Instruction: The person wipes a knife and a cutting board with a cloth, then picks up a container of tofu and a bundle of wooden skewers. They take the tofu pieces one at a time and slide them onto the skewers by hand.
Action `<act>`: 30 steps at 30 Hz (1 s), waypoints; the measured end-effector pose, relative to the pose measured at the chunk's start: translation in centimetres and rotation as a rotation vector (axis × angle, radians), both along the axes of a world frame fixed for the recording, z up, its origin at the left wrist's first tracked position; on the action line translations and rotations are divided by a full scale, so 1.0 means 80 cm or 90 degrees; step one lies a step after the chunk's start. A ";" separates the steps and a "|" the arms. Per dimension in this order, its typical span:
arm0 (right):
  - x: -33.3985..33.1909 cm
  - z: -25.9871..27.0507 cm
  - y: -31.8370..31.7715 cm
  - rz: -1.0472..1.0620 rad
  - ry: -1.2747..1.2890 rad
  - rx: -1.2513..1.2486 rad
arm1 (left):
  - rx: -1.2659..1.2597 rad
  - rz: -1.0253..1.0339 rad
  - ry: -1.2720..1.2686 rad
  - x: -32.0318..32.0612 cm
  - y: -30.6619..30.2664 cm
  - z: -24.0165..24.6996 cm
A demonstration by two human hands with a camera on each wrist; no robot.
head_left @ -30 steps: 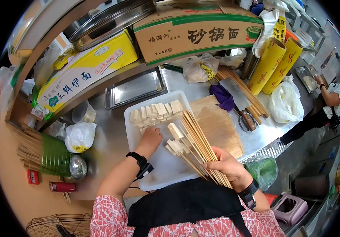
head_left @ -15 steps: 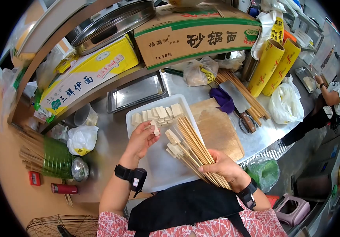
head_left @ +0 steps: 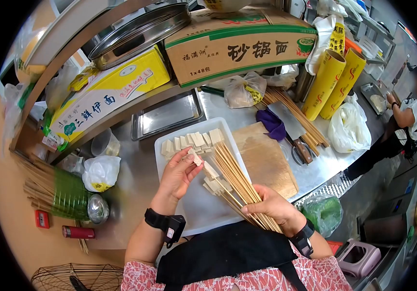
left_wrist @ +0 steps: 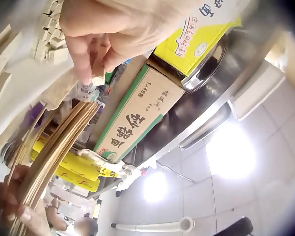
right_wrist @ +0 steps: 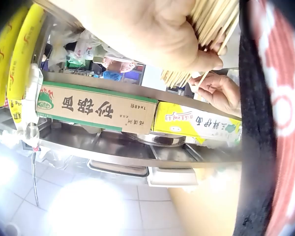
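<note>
My left hand (head_left: 175, 173) pinches a small pale block of tofu (head_left: 195, 158) between thumb and fingers, close to the tip of a skewer. In the left wrist view, the tofu block (left_wrist: 99, 69) shows below the fingertips. My right hand (head_left: 277, 209) grips a thick bundle of wooden skewers (head_left: 236, 175), tips slanting up and left. A tofu piece (head_left: 210, 169) is threaded on one skewer, and several more threaded pieces (head_left: 215, 186) hang just below. Beneath lies a white plastic tray (head_left: 189, 213) with rows of loose tofu blocks (head_left: 196, 139) along its far side.
Right of the tray lie a wooden cutting board (head_left: 266, 160), a cleaver (head_left: 288, 121), a purple cloth (head_left: 271, 123) and scissors (head_left: 298, 153). A metal tray (head_left: 167, 114) sits behind, under a shelf of cardboard boxes (head_left: 242, 51). Another person (head_left: 414, 114) stands at far right.
My left hand has lifted a tofu block from the rows in the tray and brought it right, to the skewer tips. My right hand keeps hold of the bundle, nearly still.
</note>
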State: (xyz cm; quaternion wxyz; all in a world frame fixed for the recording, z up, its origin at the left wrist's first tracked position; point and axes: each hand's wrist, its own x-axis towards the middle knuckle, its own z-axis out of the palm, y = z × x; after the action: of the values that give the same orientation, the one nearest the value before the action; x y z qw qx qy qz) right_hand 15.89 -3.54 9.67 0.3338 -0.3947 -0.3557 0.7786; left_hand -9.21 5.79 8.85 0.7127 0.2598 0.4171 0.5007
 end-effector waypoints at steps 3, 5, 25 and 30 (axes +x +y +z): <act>0.002 0.003 -0.001 0.005 -0.006 -0.006 | 0.018 -0.001 0.027 0.003 -0.002 0.000; -0.001 0.003 -0.001 -0.007 -0.008 -0.003 | 0.036 0.003 0.049 0.006 -0.006 0.003; -0.001 0.002 -0.003 -0.009 -0.006 -0.018 | 0.162 -0.006 0.170 0.035 -0.031 0.022; -0.001 0.013 -0.004 -0.017 0.000 -0.015 | 0.140 -0.002 0.129 0.035 -0.031 0.018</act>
State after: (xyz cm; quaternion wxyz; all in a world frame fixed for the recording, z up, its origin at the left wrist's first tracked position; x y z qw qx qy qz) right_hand 15.82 -3.84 10.74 0.3397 -0.4035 -0.3407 0.7783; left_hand -6.37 3.29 10.26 0.6351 0.3858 0.4291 0.5135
